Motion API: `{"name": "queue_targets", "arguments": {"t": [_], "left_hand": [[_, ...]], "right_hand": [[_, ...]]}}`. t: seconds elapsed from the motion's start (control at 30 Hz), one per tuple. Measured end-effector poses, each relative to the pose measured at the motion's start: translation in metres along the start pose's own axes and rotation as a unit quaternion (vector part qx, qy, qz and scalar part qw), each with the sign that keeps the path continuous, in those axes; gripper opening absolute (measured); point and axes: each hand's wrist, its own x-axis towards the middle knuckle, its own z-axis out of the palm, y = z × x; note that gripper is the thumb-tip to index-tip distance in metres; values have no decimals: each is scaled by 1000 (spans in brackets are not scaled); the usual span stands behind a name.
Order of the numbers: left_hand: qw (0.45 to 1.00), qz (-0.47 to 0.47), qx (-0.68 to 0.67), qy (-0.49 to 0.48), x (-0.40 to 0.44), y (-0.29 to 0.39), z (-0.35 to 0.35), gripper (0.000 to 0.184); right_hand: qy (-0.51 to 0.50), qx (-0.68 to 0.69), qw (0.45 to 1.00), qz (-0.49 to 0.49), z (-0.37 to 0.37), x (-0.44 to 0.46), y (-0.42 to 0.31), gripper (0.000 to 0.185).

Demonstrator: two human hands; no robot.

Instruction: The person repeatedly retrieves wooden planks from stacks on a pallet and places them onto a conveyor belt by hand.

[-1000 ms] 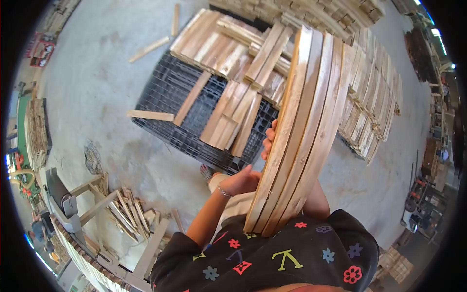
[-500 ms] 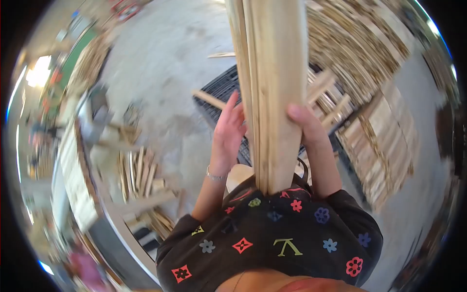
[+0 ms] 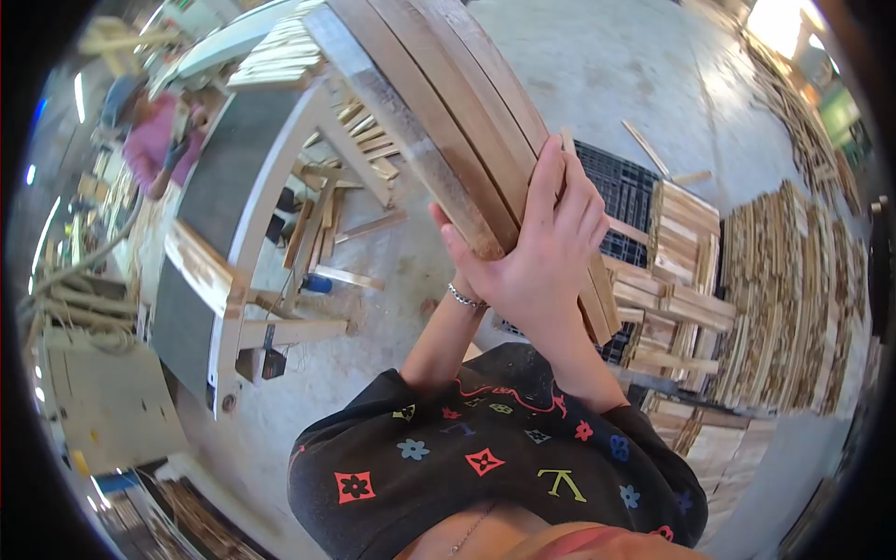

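Note:
A bundle of several long wooden boards (image 3: pixel 443 103) slants across the view, from the upper left down to the lower right. My right hand (image 3: pixel 551 247) lies across its upper face, fingers wrapped round the far edge. On the near left side my left hand (image 3: pixel 459 257), with a chain bracelet at its wrist, is closed on the boards from below. Most of its fingers are hidden by the wood and my right hand. The boards sit face to face with thin dark gaps between them.
To the left stands a dark-topped workbench (image 3: pixel 238 154) carrying stacked strips (image 3: pixel 277 58). A person in pink (image 3: pixel 154 140) works behind it. Loose offcuts (image 3: pixel 322 219) lie beneath. At right are a black pallet (image 3: pixel 611 187) with boards and tall wood stacks (image 3: pixel 784 299).
The view has swung left towards the workbench. The boards have gone from nearly upright to tilted up-left. My right hand has crossed over them, and my left hand, earlier open beside them, has closed on them.

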Motion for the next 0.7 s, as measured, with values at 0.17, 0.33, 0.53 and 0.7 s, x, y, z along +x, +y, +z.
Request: {"name": "queue_targets", "arguments": {"t": [0.17,0.33,0.53,0.7], "left_hand": [[992,88,86,-24,-29,88,47,120],[873,156,458,56,-94,196,68,111],[794,269,539,78,-196,317,70,86],[855,156,417,266,-290,337,25,73]], "right_hand": [[-68,113,990,-54,25,17,-89,107],[-296,539,783,94,87,22,-138,96],[-400,858,252,201,199,19,-205,77],[-405,875,114,240,302,-20,-285,67]]}}
